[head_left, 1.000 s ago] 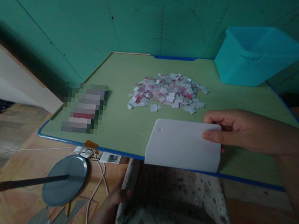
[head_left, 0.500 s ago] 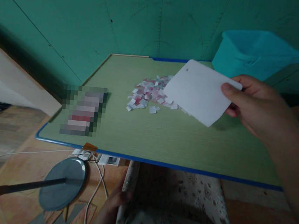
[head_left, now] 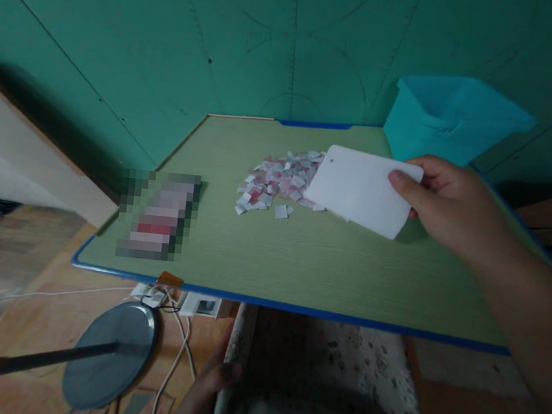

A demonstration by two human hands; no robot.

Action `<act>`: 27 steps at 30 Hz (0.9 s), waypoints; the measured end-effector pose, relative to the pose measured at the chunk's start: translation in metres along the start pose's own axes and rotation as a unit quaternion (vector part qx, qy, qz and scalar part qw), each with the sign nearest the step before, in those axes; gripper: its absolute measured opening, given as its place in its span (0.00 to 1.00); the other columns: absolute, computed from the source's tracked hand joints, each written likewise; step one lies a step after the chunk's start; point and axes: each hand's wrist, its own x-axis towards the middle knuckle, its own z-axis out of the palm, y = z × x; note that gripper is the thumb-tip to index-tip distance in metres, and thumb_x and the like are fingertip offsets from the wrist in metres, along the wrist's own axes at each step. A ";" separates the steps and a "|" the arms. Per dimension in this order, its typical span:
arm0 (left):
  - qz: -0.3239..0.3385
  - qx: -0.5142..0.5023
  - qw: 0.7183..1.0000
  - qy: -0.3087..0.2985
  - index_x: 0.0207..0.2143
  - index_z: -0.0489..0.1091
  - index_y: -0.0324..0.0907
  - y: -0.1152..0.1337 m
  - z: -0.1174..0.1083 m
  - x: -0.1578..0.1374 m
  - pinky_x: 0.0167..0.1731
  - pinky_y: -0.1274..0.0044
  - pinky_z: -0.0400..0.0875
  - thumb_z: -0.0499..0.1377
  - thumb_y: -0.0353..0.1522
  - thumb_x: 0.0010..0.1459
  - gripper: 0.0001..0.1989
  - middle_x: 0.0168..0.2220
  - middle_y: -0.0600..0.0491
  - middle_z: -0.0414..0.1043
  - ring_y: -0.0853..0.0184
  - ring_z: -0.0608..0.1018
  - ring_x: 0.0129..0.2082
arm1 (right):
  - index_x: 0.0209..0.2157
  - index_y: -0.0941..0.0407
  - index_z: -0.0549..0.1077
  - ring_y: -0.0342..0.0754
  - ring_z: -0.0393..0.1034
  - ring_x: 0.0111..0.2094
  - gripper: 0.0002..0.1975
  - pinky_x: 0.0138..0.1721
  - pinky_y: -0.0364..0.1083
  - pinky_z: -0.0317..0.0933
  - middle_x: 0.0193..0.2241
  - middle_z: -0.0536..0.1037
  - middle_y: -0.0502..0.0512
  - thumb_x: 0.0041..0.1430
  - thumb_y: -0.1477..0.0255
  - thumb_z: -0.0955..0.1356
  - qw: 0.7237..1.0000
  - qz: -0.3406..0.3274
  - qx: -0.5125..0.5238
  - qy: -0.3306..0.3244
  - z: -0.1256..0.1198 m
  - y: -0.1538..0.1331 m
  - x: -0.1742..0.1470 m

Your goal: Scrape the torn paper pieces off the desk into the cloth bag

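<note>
My right hand [head_left: 446,194] grips a thin white plastic board [head_left: 363,190] by its right end, thumb on top. The board has rounded corners and a small hole near one corner. Its left edge overlaps a pile of small pink and white paper scraps [head_left: 278,181] on the green table [head_left: 300,261], partly hiding them. Below the table's front edge, my left hand [head_left: 207,383] is closed on the left rim of a container lined with patterned cloth [head_left: 381,360]. Some of its fingers are hidden behind that rim.
A turquoise bin [head_left: 440,128] stands at the table's back right, by the green wall [head_left: 253,42]. A blurred-out flat object [head_left: 160,215] lies at the table's left. On the floor are a round metal base with a pole [head_left: 110,354] and white cables [head_left: 176,360].
My right hand has brought the white board down and slightly left, turning it flatter towards the table. The camera view has tilted a little. My left hand stays at the container's rim.
</note>
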 end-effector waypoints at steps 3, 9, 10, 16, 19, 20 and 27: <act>0.000 -0.050 0.998 0.029 0.44 0.71 0.52 -0.005 0.000 0.000 0.23 0.79 0.68 0.66 0.22 0.26 0.37 0.13 0.65 0.73 0.67 0.75 0.18 | 0.30 0.56 0.70 0.40 0.60 0.19 0.14 0.18 0.41 0.50 0.19 0.68 0.48 0.52 0.59 0.64 1.000 -0.013 0.005 -0.023 0.002 0.001 -0.001; 0.032 0.017 0.998 0.048 0.47 0.69 0.51 -0.007 -0.011 0.003 0.23 0.80 0.68 0.67 0.22 0.25 0.40 0.13 0.65 0.73 0.69 0.75 0.16 | 0.29 0.56 0.69 0.39 0.58 0.18 0.12 0.17 0.41 0.49 0.18 0.67 0.47 0.52 0.61 0.65 0.999 -0.008 0.037 -0.033 0.000 -0.004 -0.003; 0.031 0.028 0.998 0.049 0.47 0.69 0.51 -0.006 -0.012 0.003 0.23 0.79 0.68 0.67 0.22 0.25 0.40 0.14 0.64 0.74 0.68 0.75 0.17 | 0.29 0.56 0.69 0.39 0.59 0.18 0.11 0.17 0.41 0.50 0.18 0.67 0.47 0.52 0.62 0.65 0.999 -0.005 0.036 -0.024 0.000 -0.005 -0.003; 0.012 0.067 0.997 0.036 0.50 0.66 0.50 -0.003 -0.009 0.002 0.24 0.76 0.70 0.67 0.22 0.26 0.42 0.13 0.65 0.73 0.68 0.73 0.13 | 0.28 0.55 0.69 0.38 0.59 0.18 0.11 0.17 0.40 0.50 0.17 0.66 0.46 0.51 0.61 0.65 0.998 0.005 0.042 -0.039 -0.002 -0.005 -0.003; 0.024 -0.006 0.998 0.050 0.50 0.66 0.51 -0.007 -0.005 0.001 0.26 0.77 0.70 0.66 0.23 0.25 0.44 0.14 0.66 0.74 0.67 0.75 0.17 | 0.27 0.55 0.69 0.38 0.59 0.17 0.10 0.16 0.39 0.50 0.17 0.67 0.45 0.51 0.62 0.66 0.995 0.009 0.084 -0.044 -0.003 -0.006 -0.003; 0.027 -0.025 0.998 0.057 0.50 0.66 0.52 -0.008 -0.004 0.001 0.25 0.77 0.70 0.66 0.22 0.24 0.44 0.14 0.66 0.74 0.67 0.75 0.17 | 0.27 0.55 0.69 0.38 0.59 0.17 0.10 0.16 0.39 0.50 0.17 0.67 0.45 0.51 0.62 0.66 0.995 0.008 0.091 -0.044 -0.003 -0.006 -0.003; -0.006 0.039 0.999 0.007 0.57 0.59 0.49 -0.001 -0.012 0.000 0.20 0.76 0.68 0.68 0.20 0.30 0.48 0.11 0.63 0.72 0.67 0.73 0.13 | 0.29 0.55 0.69 0.39 0.59 0.19 0.12 0.18 0.41 0.48 0.18 0.66 0.47 0.52 0.60 0.65 1.000 -0.014 -0.003 -0.014 -0.001 0.000 -0.001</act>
